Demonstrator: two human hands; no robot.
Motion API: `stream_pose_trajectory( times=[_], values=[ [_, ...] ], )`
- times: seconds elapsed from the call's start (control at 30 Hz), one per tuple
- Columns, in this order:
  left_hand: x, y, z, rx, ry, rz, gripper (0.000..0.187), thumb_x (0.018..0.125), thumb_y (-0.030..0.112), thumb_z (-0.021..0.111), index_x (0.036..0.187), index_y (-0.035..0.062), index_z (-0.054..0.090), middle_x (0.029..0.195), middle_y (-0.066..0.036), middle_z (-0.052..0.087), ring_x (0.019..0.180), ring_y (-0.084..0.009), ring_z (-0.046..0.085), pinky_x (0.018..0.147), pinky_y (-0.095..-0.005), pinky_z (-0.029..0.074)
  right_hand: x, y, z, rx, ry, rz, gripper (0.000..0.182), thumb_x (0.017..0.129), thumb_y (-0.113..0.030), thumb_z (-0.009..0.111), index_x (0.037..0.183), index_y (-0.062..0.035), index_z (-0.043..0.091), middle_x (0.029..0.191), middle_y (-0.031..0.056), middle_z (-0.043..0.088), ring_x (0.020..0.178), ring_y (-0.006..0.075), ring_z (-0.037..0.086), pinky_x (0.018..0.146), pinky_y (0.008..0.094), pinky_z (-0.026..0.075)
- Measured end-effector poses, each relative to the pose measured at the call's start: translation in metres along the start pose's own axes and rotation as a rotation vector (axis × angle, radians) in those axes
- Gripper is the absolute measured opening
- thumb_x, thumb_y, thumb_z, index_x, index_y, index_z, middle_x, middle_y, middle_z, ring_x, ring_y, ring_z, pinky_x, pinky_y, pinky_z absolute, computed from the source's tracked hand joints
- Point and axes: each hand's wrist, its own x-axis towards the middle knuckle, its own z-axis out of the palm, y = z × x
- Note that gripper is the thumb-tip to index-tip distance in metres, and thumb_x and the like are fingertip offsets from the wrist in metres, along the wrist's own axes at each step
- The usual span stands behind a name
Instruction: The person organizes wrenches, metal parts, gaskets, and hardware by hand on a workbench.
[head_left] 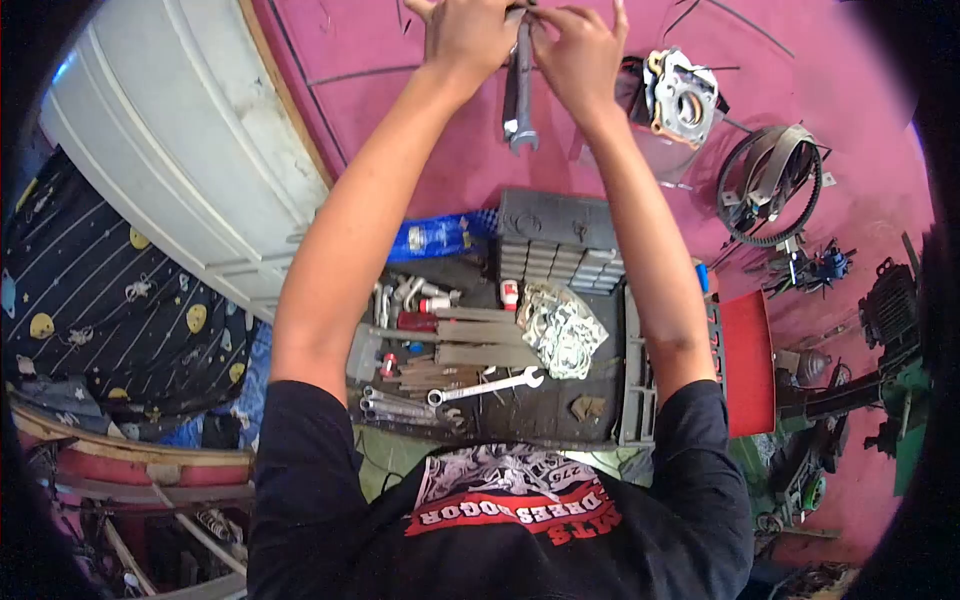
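Both arms reach up to the pink wall at the top of the head view. My left hand [468, 38] has its fingers bent at the upper end of a hanging wrench bundle [519, 95]; the thumb sticks out to the left. On the other side, my right hand [583, 55] pinches at the same upper end, with one finger raised. The wrenches hang upright between the hands, an open jaw at the bottom. What the fingertips grip is too small to make out and partly cut off by the frame's top edge.
Below stands a workbench [590, 425] with a large wrench [487, 386], gaskets [565, 335] and a drawer cabinet [560, 262]. A metal engine part [684, 100] and belts [770, 187] hang at the right. A red tray [748, 365] is beside the bench; a white door [190, 130] is left.
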Motion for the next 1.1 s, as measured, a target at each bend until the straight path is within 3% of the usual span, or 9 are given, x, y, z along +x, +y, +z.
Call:
stream_pose_trajectory(
  times=[0.1,0.13,0.27,0.43,0.5,0.57,0.63,0.9,1.1],
  values=[
    [-0.026,0.005,-0.022,-0.060,-0.042,-0.006,0.011,0.089,0.019,0.071,0.094,0.0160,0.080,0.092,-0.002,0.074,0.106,-0.0204,0.064,0.096,-0.0571,0.028,-0.011,-0.023,-0.019,-0.262,-0.243,0.063,0.015,0.083,-0.016,0.074,0.095,-0.0095,0.080,0.085,0.0093,0.074,0.090,0.0275,0.069,0.121,0.0541,0.026],
    [-0.038,0.006,-0.028,-0.046,-0.066,-0.002,0.010,0.087,0.018,0.072,0.093,0.0156,0.079,0.090,-0.002,0.074,0.106,-0.0201,0.064,0.095,-0.0569,0.029,-0.016,-0.032,-0.027,-0.283,-0.300,0.051,0.015,0.084,-0.016,0.074,0.096,-0.0097,0.080,0.085,0.0086,0.074,0.088,0.0274,0.069,0.119,0.0538,0.029],
    [-0.101,-0.001,-0.034,-0.050,-0.060,0.033,0.009,0.084,0.018,0.076,0.091,0.0126,0.078,0.088,-0.002,0.073,0.105,-0.0201,0.064,0.094,-0.0559,0.028,-0.054,-0.071,-0.043,-0.198,-0.453,0.122,0.014,0.083,-0.014,0.075,0.095,-0.0075,0.079,0.086,0.0087,0.075,0.089,0.0272,0.069,0.119,0.0544,0.029],
    [-0.195,-0.014,-0.057,-0.135,-0.304,-0.010,0.012,0.084,0.019,0.077,0.092,0.0110,0.078,0.092,-0.003,0.074,0.107,-0.0195,0.064,0.094,-0.0551,0.029,-0.130,-0.120,-0.052,-0.022,-0.584,0.230,0.013,0.086,-0.017,0.075,0.096,-0.0108,0.080,0.089,0.0089,0.076,0.092,0.0284,0.070,0.120,0.0570,0.025],
    [-0.240,-0.025,-0.060,-0.157,-0.378,-0.025,0.013,0.084,0.020,0.078,0.092,0.0105,0.078,0.093,-0.003,0.074,0.108,-0.0194,0.064,0.093,-0.0547,0.029,-0.167,-0.140,-0.054,-0.057,-0.759,0.280,0.018,0.083,-0.021,0.076,0.099,-0.0134,0.081,0.094,0.0058,0.077,0.101,0.0196,0.070,0.122,0.0512,0.023],
    [-0.288,-0.035,-0.062,-0.164,-0.434,-0.062,0.018,0.083,0.023,0.072,0.098,0.0201,0.081,0.095,-0.002,0.075,0.108,-0.0170,0.064,0.095,-0.0546,0.027,-0.201,-0.162,-0.051,0.027,-0.774,0.305,0.014,0.080,-0.020,0.076,0.091,-0.0123,0.081,0.087,0.0044,0.077,0.095,0.0213,0.069,0.119,0.0531,0.028],
    [-0.322,-0.032,-0.079,-0.122,-0.575,-0.122,0.018,0.083,0.024,0.077,0.100,0.0170,0.081,0.098,-0.001,0.076,0.107,-0.0158,0.065,0.096,-0.0464,0.028,-0.231,-0.184,-0.052,0.096,-0.852,0.353,0.014,0.080,-0.021,0.077,0.090,-0.0128,0.081,0.088,0.0027,0.077,0.097,0.0212,0.068,0.120,0.0539,0.027],
    [-0.473,-0.015,-0.125,-0.289,-0.893,-0.330,0.011,0.084,0.019,0.075,0.093,0.0165,0.079,0.094,0.004,0.074,0.110,-0.0150,0.062,0.096,-0.0547,0.027,-0.339,-0.265,-0.107,0.333,-1.371,0.451,0.022,0.078,-0.019,0.078,0.100,-0.0166,0.080,0.100,0.0026,0.075,0.107,0.0254,0.062,0.120,0.0545,0.028],
    [-0.545,-0.022,-0.171,-0.237,-0.968,-0.419,0.009,0.081,0.018,0.076,0.090,0.0172,0.079,0.094,0.005,0.073,0.110,-0.0158,0.061,0.097,-0.0494,0.028,-0.364,-0.321,-0.146,0.381,-1.475,0.473,0.028,0.081,-0.019,0.077,0.108,-0.0183,0.077,0.106,-0.0036,0.074,0.117,0.0219,0.057,0.114,0.0492,0.032]
  ],
)
